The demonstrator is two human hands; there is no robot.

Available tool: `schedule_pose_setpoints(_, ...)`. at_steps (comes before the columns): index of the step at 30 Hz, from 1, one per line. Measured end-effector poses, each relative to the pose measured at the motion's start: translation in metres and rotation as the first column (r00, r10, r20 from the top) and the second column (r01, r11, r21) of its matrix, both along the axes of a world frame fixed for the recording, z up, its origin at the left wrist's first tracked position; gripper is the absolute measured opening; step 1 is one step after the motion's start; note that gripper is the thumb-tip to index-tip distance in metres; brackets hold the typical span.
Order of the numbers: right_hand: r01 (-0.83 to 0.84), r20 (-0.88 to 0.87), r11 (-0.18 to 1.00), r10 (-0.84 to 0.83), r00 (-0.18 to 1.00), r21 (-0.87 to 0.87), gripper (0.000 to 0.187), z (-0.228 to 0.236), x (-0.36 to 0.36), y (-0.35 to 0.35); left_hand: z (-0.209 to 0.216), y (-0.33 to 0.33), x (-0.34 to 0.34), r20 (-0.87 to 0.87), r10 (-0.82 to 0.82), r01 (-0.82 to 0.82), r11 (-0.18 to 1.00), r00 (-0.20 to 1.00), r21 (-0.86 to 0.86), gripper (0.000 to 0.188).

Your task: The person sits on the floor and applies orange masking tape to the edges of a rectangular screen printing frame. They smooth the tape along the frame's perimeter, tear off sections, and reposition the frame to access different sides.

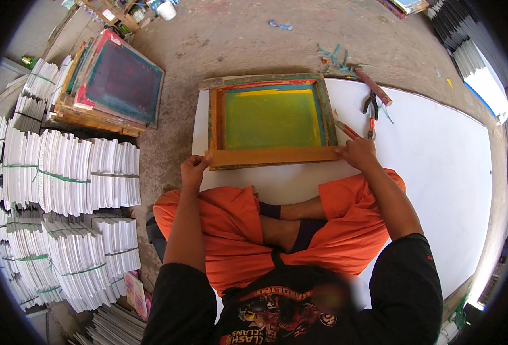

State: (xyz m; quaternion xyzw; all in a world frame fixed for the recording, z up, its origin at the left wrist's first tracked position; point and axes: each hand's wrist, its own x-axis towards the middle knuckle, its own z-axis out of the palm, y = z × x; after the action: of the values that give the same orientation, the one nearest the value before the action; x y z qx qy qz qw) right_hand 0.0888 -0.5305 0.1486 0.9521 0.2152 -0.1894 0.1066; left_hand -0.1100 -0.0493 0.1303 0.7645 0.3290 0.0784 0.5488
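Showing a wooden screen-printing frame [272, 118] flat on a white sheet [432, 167], the head view gave me its look first: worn wood rails smeared with red and teal ink, a yellow-green mesh panel inside, and a plain tan rail along its near edge. I saw the frame lying at twelve o'clock from the crossed legs in orange trousers [231, 236]. My left hand [193, 168] gripped the near rail's end at about ten o'clock, fingers curled over the corner. My right hand [357, 154] pressed on the opposite end at two o'clock, fingers closed on the rail. Red-handled pliers [371, 112] lay just beyond the right hand. Bundled white paper stacks [64, 172] stood at nine o'clock, with other stacked frames [113, 83] at eleven.
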Motion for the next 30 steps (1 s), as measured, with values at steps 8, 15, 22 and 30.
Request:
schedule_pose_setpoints(8, 0.026, -0.026, 0.976, -0.021, 0.999, 0.217, 0.059, 0.016, 0.003, 0.007, 0.076, -0.023, -0.032, 0.016, -0.170, 0.168, 0.981, 0.985, 0.098, 0.019)
schedule_pose_setpoints(15, -0.535, 0.136, 0.661, 0.556, 0.820, 0.526, 0.066, 0.008, 0.028, 0.227, 0.067, -0.021, -0.058, 0.175, -0.097, 0.087, 0.994, 0.980, 0.063, 0.014)
schedule_pose_setpoints(22, -0.794, 0.242, 0.239, 0.869, 0.432, 0.560, 0.073, -0.052, 0.040, 0.395, 0.076, -0.022, -0.049, 0.107, -0.136, 0.135, 0.991, 0.985, 0.017, 0.014)
schedule_pose_setpoints(30, -0.725, -0.155, 0.491, 0.863, 0.481, 0.484, 0.056, -0.034, 0.025, 0.431, 0.068, -0.012, -0.039, 0.117, -0.118, 0.117, 0.993, 0.986, 0.018, 0.015)
